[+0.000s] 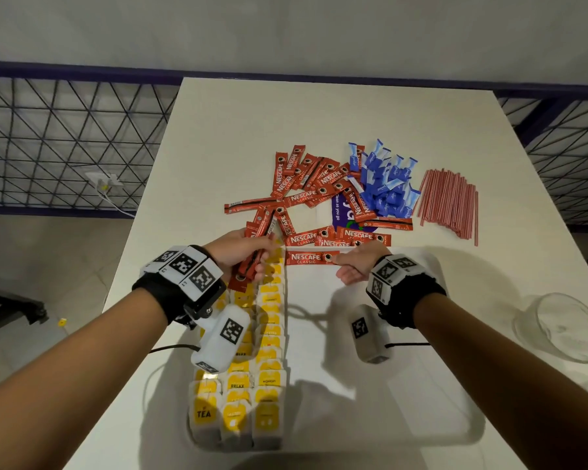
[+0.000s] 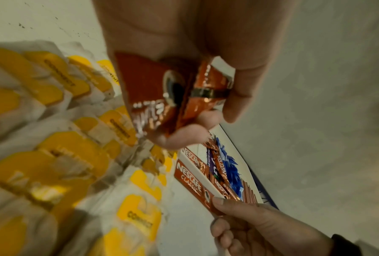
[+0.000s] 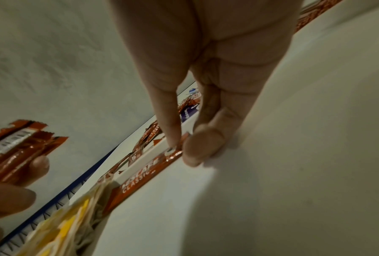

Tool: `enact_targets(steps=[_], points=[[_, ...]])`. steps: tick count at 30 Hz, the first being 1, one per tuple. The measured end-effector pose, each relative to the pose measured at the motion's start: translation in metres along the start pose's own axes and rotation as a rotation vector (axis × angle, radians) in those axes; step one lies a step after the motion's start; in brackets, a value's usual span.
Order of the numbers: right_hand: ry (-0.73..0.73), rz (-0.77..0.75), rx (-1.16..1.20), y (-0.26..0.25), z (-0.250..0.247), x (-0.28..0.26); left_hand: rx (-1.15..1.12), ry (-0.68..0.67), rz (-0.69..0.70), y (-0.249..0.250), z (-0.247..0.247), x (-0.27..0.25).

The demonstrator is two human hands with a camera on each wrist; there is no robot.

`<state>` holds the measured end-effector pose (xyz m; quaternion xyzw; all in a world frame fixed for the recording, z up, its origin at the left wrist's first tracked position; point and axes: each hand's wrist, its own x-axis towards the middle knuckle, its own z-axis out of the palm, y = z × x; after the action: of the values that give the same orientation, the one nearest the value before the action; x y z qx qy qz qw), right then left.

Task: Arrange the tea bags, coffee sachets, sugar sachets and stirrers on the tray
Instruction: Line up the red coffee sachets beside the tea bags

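Right hand pinching one end of a single coffee sachet, thumb and forefinger closed on its right tip. Sachet lying flat inside the tray, hard against the far wall, long axis running left to right, parallel to that wall; its left end reaching toward the tea bags. Seen from the right wrist, the same sachet stretched away from the fingertips along the wall toward the yellow tags.

Left hand curled round a bundle of sachets, held slanted above the far end of the tea rows, just left of the single one. Bundle's axis tilted from near-left to far-right, roughly crosswise to the sachet already laid.

Tea bags standing in three rows along the tray's left side. Loose coffee sachets scattered on the table just beyond the tray; sugar sachets to their right, stirrers further right again, none of these in the tray yet.

Probably the start of a coffee row: next sachet from the left-hand bundle to be turned parallel to the first, laid just nearer than it. Right hand closer to that slot; left hand feeding from beside.
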<state>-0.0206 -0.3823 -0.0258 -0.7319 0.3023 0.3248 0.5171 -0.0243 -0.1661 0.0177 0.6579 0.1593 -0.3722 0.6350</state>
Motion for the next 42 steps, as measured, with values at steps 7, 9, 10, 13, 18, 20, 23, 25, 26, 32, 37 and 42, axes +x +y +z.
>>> enact_targets(steps=[7,9,10,13,18,20,23,25,26,32,37,42], points=[[-0.004,-0.139,-0.154,-0.013,-0.013,-0.026,0.107,-0.146,-0.026,0.0,0.012,-0.003],[-0.076,-0.215,-0.044,-0.021,-0.013,-0.038,0.13,-0.173,-0.015,0.001,0.02,-0.005],[-0.111,-0.245,0.008,-0.023,-0.012,-0.042,0.15,-0.165,0.004,0.002,0.024,-0.006],[-0.175,-0.292,-0.001,-0.026,-0.003,-0.053,0.202,-0.149,0.065,0.003,0.036,-0.004],[-0.174,-0.266,0.033,-0.027,0.001,-0.055,0.314,-0.174,0.097,0.003,0.047,0.002],[-0.178,-0.269,0.073,-0.026,-0.006,-0.058,0.306,-0.146,0.103,0.002,0.048,0.003],[-0.16,-0.302,0.095,-0.023,-0.019,-0.06,0.262,-0.157,0.083,0.001,0.048,0.004],[-0.139,-0.306,0.085,-0.019,-0.026,-0.061,0.257,-0.167,0.074,0.001,0.048,0.002],[-0.13,-0.301,0.096,-0.017,-0.029,-0.06,0.274,-0.161,0.08,0.002,0.049,0.0],[-0.257,-0.277,0.183,-0.009,-0.029,-0.059,0.352,-0.077,0.156,-0.003,0.054,0.0],[-0.27,-0.319,0.208,-0.011,-0.024,-0.054,0.274,-0.047,0.242,-0.006,0.063,0.0],[-0.234,-0.34,0.263,-0.019,-0.029,-0.047,0.218,0.021,0.163,-0.01,0.059,0.0]])
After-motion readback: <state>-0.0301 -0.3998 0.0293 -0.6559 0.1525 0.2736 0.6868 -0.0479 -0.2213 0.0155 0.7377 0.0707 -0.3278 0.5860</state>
